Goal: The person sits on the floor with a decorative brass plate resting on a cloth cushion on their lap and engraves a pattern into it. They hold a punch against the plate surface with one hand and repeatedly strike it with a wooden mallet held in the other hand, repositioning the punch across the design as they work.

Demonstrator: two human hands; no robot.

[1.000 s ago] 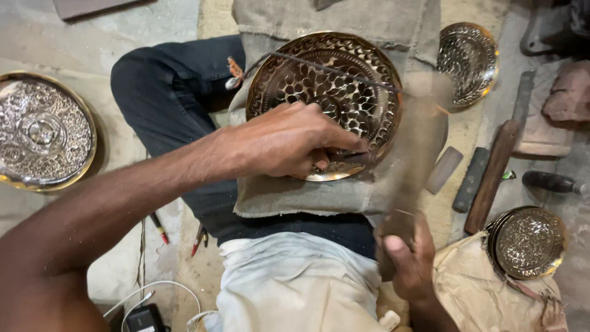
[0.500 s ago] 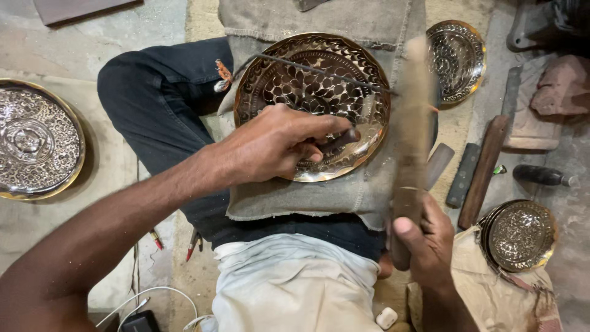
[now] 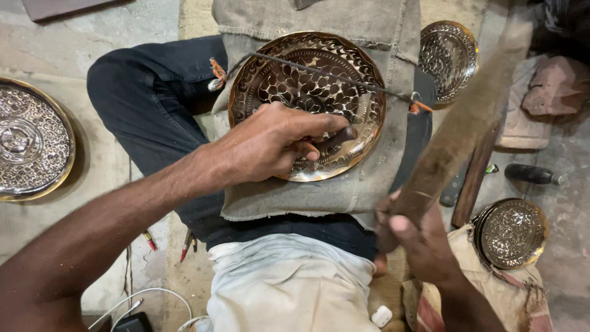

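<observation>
An engraved brass plate lies on a grey cloth pad across my lap, held under a thin cord. My left hand rests on the plate's near part, its fingers closed around a dark metal punch whose tip touches the plate. My right hand grips the lower end of a long wooden mallet, which is raised and tilted up to the right, blurred by motion.
A large engraved plate lies on the floor at left. Two smaller engraved plates lie at right, one at the top and one lower down. Wooden sticks and a dark-handled tool lie beside my right knee. A white cable runs near my left arm.
My right hand has swung the mallet up and to the right, away from the punch. My left hand stays on the plate with the punch.
</observation>
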